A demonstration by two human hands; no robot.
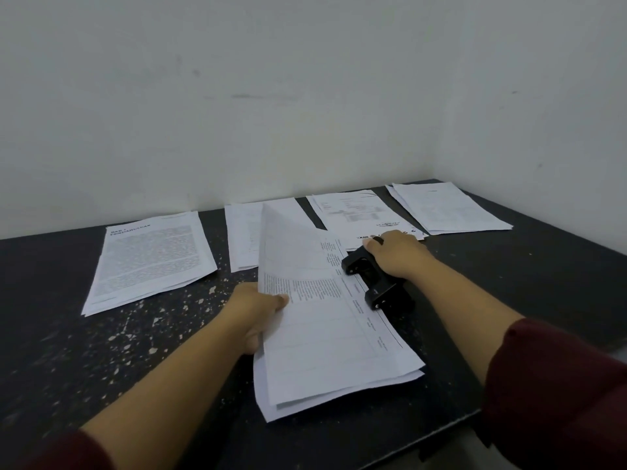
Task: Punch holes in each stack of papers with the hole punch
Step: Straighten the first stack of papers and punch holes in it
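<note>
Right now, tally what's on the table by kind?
Paper stacks: 5, four lying flat, one held by the left hand
Hole punch: 1, under the right hand
Total: 6

Head cam, wide-angle, looks fwd/down, close over table (509, 283).

Dark table in a pale corner

The black table (101, 351) carries white speckles at left; scuffed white walls (271, 96) meet at far right.
</note>
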